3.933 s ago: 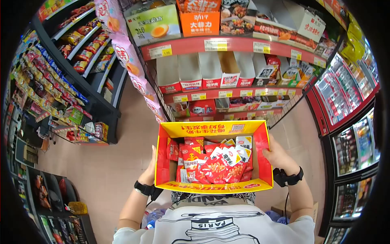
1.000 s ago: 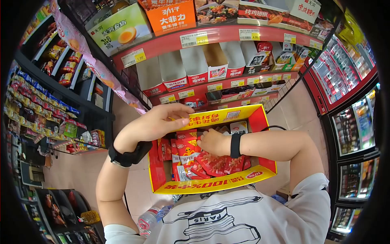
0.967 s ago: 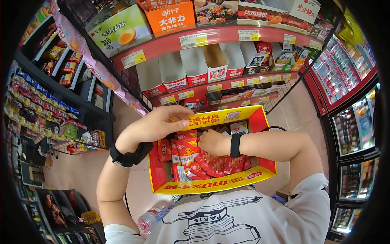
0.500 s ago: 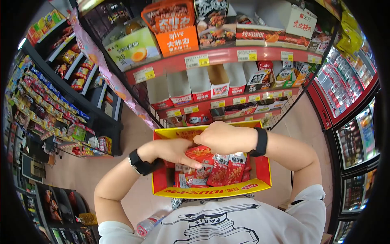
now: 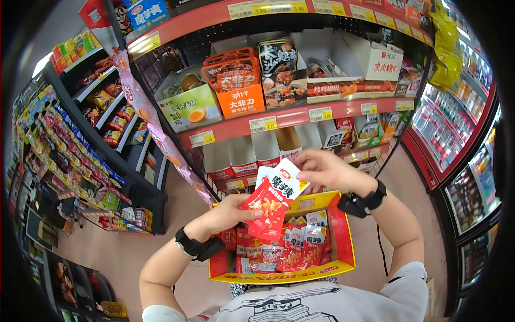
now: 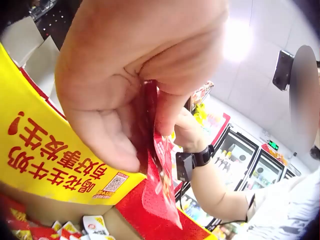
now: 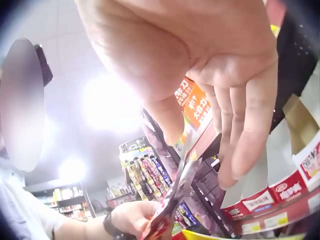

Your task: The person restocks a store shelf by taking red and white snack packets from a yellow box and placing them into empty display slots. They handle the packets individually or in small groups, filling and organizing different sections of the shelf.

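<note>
Fanned red-and-white snack packets (image 5: 268, 206) are gripped low down by the left hand (image 5: 228, 213), thumb across their front. In the left wrist view the packets (image 6: 162, 187) stand edge-on between thumb and fingers of that hand (image 6: 132, 70). The right hand (image 5: 331, 173) is at their upper corner; in the right wrist view its thumb and fingers (image 7: 205, 65) are spread apart around the packet tops (image 7: 186, 175), contact unclear. Below both hands is a yellow-and-red carton (image 5: 344, 231) with several similar packets (image 5: 292, 249) inside.
Ahead is a shelf rack with a red price rail (image 5: 289, 117), an orange box (image 5: 238, 102) and several open cartons (image 5: 268, 153) lower down. Snack racks (image 5: 80, 161) stand at the left, glass-door coolers (image 5: 440, 123) at the right. A pink strip (image 5: 147, 126) hangs beside the rack.
Both hands have risen out of the carton, with packets now in the left hand. The right hand has moved up and right. The head view shows more of the upper shelves.
</note>
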`<state>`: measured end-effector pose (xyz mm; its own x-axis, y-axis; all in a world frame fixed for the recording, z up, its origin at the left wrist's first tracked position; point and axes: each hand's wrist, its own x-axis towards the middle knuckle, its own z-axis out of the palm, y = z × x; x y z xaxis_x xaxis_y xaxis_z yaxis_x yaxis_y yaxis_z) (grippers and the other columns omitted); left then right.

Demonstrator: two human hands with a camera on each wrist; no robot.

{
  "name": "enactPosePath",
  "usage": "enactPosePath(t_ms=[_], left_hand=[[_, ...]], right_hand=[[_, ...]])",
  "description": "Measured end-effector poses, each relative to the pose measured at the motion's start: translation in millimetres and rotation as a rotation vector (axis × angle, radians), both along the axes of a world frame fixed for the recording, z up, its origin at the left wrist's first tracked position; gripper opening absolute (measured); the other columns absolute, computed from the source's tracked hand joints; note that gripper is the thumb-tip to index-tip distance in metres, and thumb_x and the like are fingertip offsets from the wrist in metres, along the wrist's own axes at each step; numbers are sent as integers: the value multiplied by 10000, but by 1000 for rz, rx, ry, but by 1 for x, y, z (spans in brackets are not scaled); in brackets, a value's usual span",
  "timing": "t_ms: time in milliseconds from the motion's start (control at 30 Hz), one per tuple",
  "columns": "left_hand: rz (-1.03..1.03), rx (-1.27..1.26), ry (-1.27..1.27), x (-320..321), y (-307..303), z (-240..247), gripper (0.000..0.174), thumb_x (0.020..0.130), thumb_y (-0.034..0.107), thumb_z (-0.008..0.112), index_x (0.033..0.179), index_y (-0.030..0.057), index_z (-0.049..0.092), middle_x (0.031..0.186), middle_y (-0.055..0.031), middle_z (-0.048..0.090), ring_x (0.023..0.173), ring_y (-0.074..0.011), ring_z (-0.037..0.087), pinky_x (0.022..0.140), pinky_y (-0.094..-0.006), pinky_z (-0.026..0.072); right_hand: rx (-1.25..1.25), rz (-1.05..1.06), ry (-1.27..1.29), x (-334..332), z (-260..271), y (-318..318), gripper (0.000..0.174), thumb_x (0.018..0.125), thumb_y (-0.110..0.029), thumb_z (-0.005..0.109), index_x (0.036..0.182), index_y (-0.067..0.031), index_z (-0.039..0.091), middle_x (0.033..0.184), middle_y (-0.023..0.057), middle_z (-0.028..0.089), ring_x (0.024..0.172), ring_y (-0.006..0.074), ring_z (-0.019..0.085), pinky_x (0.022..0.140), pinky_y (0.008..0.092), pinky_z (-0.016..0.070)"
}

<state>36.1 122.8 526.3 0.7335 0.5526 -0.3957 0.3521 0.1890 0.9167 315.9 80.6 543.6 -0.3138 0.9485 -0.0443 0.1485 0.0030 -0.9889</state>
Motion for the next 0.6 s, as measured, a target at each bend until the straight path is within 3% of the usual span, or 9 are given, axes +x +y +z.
enactPosePath(t_ms=[167,200,333,400,500,567,600], left_hand=[[-13,154,-60,3,-2,-7,420,813,75,701,1185,-9,524,1103,-38,611,1002,-95,562,887,-270,466],[-47,203,-86,3,-1,-13,488,812,44,680,1242,-6,457,1119,-69,597,999,-105,559,863,-266,472],[-57,282,-55,5,-5,-6,539,794,27,681,1264,-6,420,1129,-82,592,1014,-120,556,876,-282,467],[-154,320,8,5,-7,-2,609,786,18,693,1309,1,380,1175,-55,559,1090,-127,514,955,-295,415],[-205,414,123,9,-13,-2,585,811,63,674,1311,-5,378,1142,-83,576,1048,-116,529,912,-280,433],[-212,431,138,11,-17,-6,482,860,98,623,1282,-7,413,1093,-96,604,987,-127,560,861,-287,452],[-251,464,163,12,-17,-11,465,873,111,609,1279,-8,417,1091,-94,605,982,-125,559,858,-287,452]], right_hand=[[-15,39,-32,-14,-11,-7,285,891,-130,592,1126,4,501,850,81,664,658,99,643,477,211,463],[18,27,-49,-14,-12,-5,303,874,-112,610,1128,10,500,838,81,666,655,93,635,476,214,459],[66,6,-96,-16,-13,-2,341,837,-72,651,1131,18,503,802,80,665,643,69,613,512,212,464],[75,-7,-110,-18,-14,-1,351,828,-61,663,1132,19,505,790,79,665,639,60,606,531,209,469],[-20,-54,-80,-22,-15,-6,298,823,-83,679,1060,30,537,753,73,655,584,69,595,479,220,452],[-67,-94,-163,-25,-19,-16,162,819,-136,689,794,-13,586,599,49,609,448,71,515,407,234,381],[0,-72,-220,-24,-22,-22,209,801,-175,710,736,-29,575,556,45,582,458,88,508,422,258,366]])
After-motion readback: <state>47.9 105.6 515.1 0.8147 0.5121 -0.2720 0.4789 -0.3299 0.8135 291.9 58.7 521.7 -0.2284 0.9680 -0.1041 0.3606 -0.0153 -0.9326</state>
